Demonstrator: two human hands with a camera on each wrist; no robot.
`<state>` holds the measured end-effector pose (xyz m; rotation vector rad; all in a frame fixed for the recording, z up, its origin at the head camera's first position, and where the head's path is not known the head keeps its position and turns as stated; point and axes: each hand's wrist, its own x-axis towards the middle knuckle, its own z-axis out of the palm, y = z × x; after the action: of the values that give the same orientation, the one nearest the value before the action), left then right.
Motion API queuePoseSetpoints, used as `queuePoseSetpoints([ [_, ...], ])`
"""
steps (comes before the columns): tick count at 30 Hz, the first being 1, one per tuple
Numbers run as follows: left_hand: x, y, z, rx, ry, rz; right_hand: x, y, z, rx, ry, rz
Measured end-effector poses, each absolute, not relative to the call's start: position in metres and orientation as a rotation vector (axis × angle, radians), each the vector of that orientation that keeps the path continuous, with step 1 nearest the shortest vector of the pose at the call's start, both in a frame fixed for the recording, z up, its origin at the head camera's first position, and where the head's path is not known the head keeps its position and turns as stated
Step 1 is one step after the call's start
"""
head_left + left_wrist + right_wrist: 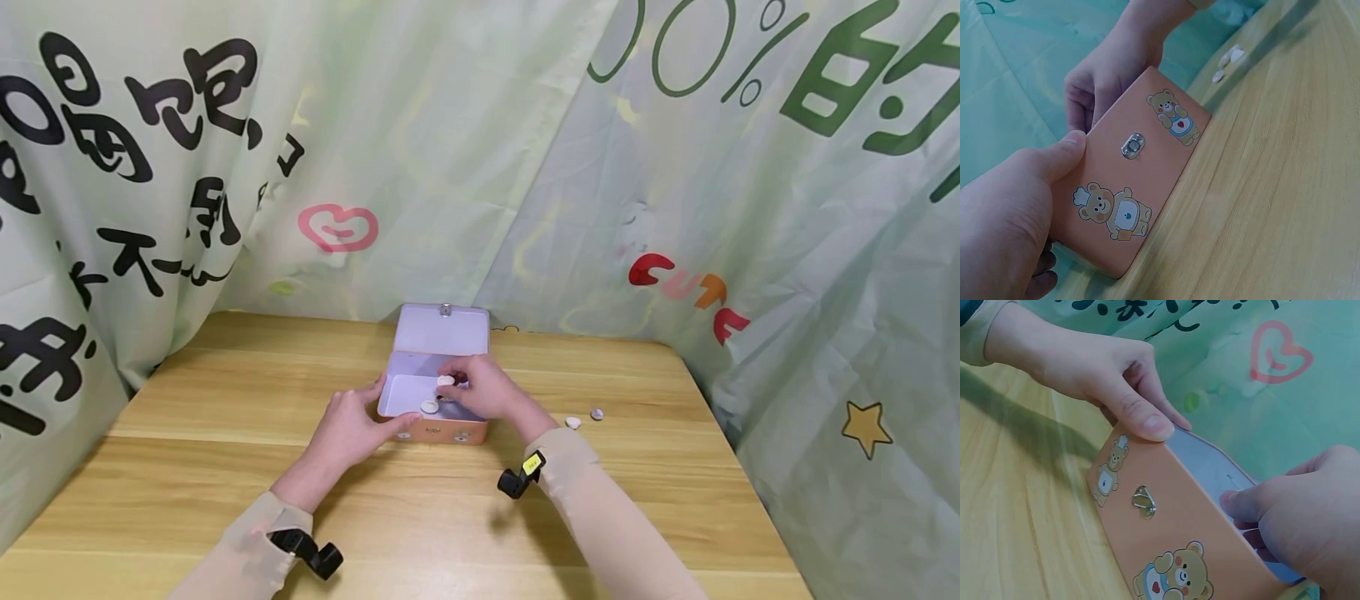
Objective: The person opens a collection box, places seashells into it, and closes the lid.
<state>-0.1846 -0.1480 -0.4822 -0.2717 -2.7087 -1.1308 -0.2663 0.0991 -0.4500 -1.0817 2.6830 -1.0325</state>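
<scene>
An orange tin box with bear pictures and a metal clasp stands on the table, its lid raised at the back. My left hand grips the box's near left corner, thumb on the front rim and fingers round the side, as the left wrist view also shows. Over the box's inside, my right hand pinches a small white round piece between thumb and fingers. Another white round piece lies in the box. In the right wrist view, the right fingertips are hidden behind the front wall.
To the right of the box, a small white piece and a small round greyish piece lie on the wooden table. A printed curtain hangs close behind the table and along both sides.
</scene>
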Motion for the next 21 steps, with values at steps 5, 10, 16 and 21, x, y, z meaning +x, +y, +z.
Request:
queuePoseSetpoints([
  [5, -0.184, -0.147, -0.483, -0.275, -2.686, -1.142, -0.265, 0.097, -0.452, -1.088, 2.716, -0.989],
  [10, -0.184, -0.148, -0.484, -0.279, -2.679, -1.14, -0.265, 0.097, -0.452, -1.097, 2.727, -0.972],
  [16, -0.185, -0.148, -0.483, -0.285, -2.67, -1.133, -0.265, 0.102, -0.451, -1.037, 2.653, -1.11],
  [21, -0.185, -0.148, -0.482, -0.27, -2.683, -1.153, -0.263, 0.109, -0.448, -1.009, 2.61, -1.224],
])
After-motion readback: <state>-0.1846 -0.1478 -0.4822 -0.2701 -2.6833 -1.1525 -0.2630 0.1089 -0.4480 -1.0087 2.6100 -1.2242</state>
